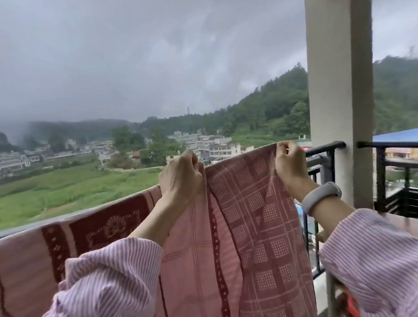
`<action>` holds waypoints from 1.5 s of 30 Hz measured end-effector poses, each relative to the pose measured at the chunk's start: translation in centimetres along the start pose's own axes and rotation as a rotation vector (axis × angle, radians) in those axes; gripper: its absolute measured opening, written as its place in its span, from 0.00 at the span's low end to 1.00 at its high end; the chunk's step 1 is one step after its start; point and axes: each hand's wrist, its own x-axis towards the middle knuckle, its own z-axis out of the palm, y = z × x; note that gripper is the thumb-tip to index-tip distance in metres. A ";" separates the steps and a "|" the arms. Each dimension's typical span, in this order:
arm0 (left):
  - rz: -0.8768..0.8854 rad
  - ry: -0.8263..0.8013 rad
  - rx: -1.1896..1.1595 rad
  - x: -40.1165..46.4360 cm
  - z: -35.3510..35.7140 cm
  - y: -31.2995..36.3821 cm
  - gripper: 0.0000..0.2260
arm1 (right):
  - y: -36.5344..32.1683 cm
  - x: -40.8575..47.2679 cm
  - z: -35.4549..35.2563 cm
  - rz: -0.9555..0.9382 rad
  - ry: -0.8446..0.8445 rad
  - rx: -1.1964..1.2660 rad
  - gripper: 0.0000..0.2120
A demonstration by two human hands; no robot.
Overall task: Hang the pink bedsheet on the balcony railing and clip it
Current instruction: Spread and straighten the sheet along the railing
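Note:
The pink bedsheet (252, 229), checked with dark red patterned bands, hangs in front of me. Its left part lies draped over the balcony railing (326, 147). My left hand (179, 177) pinches the sheet's top edge near the middle. My right hand (290, 167) grips the top right corner, lifted a little above rail height. Both hands hold the stretch between them taut and raised. A grey band sits on my right wrist. No clip is visible.
A thick concrete pillar (341, 87) stands just right of my right hand, where the black railing meets it. More black railing (401, 159) continues beyond the pillar. Something red (352, 306) lies low at the right. Fields and buildings lie far below.

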 end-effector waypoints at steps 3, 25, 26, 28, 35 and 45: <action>-0.037 0.049 -0.011 2.5 4.0 1.8 0.05 | 3.0 4.3 -1.4 0.038 0.074 0.010 0.11; 0.149 -0.108 0.016 3.0 23.5 16.9 0.04 | 21.7 16.9 -17.5 0.129 -0.094 0.272 0.13; 0.142 -0.117 0.056 2.5 24.4 17.4 0.07 | 23.1 16.1 -18.2 0.143 -0.228 0.236 0.14; 0.123 -0.091 0.161 2.0 25.9 18.7 0.11 | 25.6 14.8 -19.3 0.190 -0.554 0.132 0.17; 0.023 -0.054 0.281 1.7 27.4 20.2 0.12 | 25.6 16.0 -16.7 0.241 -0.925 0.044 0.16; 0.097 0.076 0.202 1.6 28.2 19.7 0.02 | 20.8 19.3 -11.2 0.287 -0.653 0.238 0.06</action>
